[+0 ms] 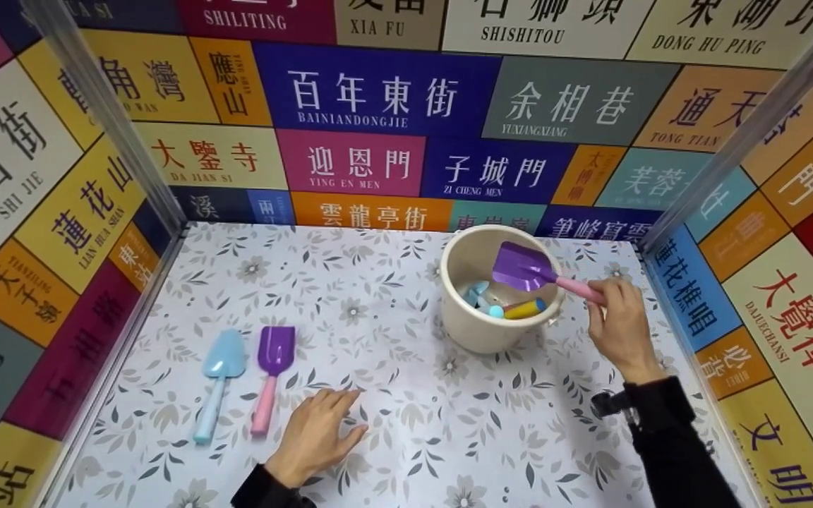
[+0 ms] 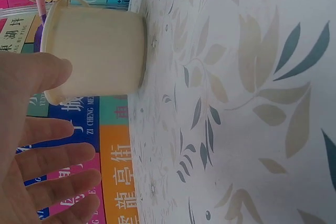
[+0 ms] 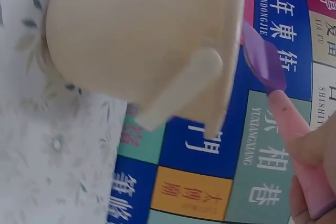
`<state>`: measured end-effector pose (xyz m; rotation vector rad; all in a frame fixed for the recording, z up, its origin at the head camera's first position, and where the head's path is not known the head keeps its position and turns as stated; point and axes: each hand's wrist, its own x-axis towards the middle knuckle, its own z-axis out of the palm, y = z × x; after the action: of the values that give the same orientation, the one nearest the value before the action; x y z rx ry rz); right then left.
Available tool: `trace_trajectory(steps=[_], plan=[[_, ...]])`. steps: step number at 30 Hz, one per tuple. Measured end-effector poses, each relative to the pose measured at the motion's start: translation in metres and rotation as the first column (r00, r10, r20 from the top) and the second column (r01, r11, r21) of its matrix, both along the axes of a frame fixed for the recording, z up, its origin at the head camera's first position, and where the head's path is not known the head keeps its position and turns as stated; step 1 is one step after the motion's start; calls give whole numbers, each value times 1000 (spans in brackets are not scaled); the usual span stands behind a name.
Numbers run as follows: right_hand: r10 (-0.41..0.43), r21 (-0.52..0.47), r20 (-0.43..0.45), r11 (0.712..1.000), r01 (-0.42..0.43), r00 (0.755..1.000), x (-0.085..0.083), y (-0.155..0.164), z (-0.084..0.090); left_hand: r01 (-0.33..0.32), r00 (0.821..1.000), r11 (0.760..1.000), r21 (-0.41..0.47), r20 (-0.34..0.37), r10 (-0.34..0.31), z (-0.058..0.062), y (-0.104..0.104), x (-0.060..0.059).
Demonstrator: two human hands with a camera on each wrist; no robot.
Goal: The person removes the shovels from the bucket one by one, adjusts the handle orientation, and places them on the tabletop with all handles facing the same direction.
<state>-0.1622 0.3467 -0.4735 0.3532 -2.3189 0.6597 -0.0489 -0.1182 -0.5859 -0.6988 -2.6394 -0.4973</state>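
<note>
My right hand (image 1: 615, 310) grips the pink handle of a purple toy shovel (image 1: 525, 269), its blade over the mouth of a cream bucket (image 1: 498, 331). The right wrist view shows the shovel (image 3: 273, 72) beside the bucket (image 3: 136, 35). Inside the bucket lie several small toys, light blue and yellow (image 1: 509, 307). My left hand (image 1: 318, 430) rests flat and open on the floral table (image 1: 378, 296), fingers spread, just right of a purple shovel with a pink handle (image 1: 271, 374) and a light blue shovel (image 1: 217, 381). In the left wrist view the left hand's fingers (image 2: 42, 161) are straight, with the bucket (image 2: 94, 51) beyond.
Walls covered in coloured street-name signs (image 1: 378, 99) enclose the table on three sides, with metal posts (image 1: 103, 113) in the back corners. The bucket stands near the right wall (image 1: 766, 282).
</note>
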Motion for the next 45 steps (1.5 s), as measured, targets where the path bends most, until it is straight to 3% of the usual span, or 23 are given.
trace_trajectory(steps=[5,9,15,22,27,31,35,39,42,45], plan=[[-63,-162,-12,985,60,998,20,-19,-24,-2,1000,1000,23,-5,2,-2,0,2],[-80,-250,-94,967,55,992,31,-33,-38,-9,1000,999,44,0,9,-2,2,3],[-90,-294,-146,955,44,985,35,-40,-51,-17,1000,998,59,-11,17,-1,4,4],[-79,-295,-169,955,26,982,34,-41,-55,-21,995,992,123,-90,32,4,4,0],[-58,-294,-188,956,0,980,31,-46,-51,-28,986,969,245,-150,66,14,5,-10],[-44,-282,-206,959,-16,978,29,-53,-46,-31,979,927,373,-175,103,29,12,-20],[-16,-249,-230,968,-43,973,29,-63,-41,-17,971,859,511,-196,136,44,23,-28],[23,-207,-268,975,-81,963,30,-77,-35,-1,968,752,660,-188,166,57,37,-34],[43,-180,-302,978,-101,952,30,-89,-32,-14,986,621,783,-92,138,65,51,-35],[64,-162,-342,979,-126,937,29,-100,-31,-81,997,451,889,71,40,71,65,-34]])
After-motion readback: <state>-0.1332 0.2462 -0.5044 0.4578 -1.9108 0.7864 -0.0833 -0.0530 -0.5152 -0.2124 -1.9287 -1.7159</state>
